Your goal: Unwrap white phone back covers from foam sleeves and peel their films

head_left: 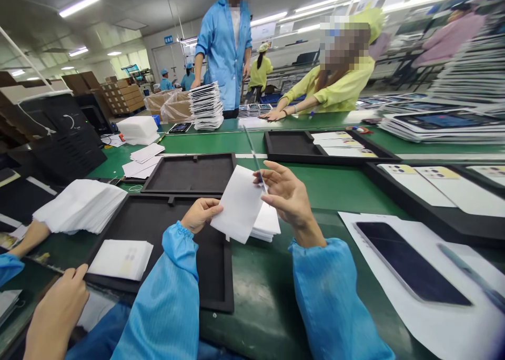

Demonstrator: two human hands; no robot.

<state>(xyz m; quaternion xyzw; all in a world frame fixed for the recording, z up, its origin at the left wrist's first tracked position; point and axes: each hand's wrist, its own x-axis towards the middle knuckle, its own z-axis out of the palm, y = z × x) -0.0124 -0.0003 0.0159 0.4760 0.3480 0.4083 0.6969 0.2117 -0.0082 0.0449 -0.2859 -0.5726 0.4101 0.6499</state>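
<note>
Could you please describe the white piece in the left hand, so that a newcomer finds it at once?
At the green table, look between the wearer's two blue sleeves. Just beyond them, the left hand pinches the edge of a white rectangular piece. Unlike the white stack partly hidden behind it, this piece is held up and tilted.

Factory floor, packing or assembly line by look of it: long green desk with black tray, coworkers in blue smock and yellow smock, stacked cartons, strip light on ceiling, rows of workstations behind.
</note>
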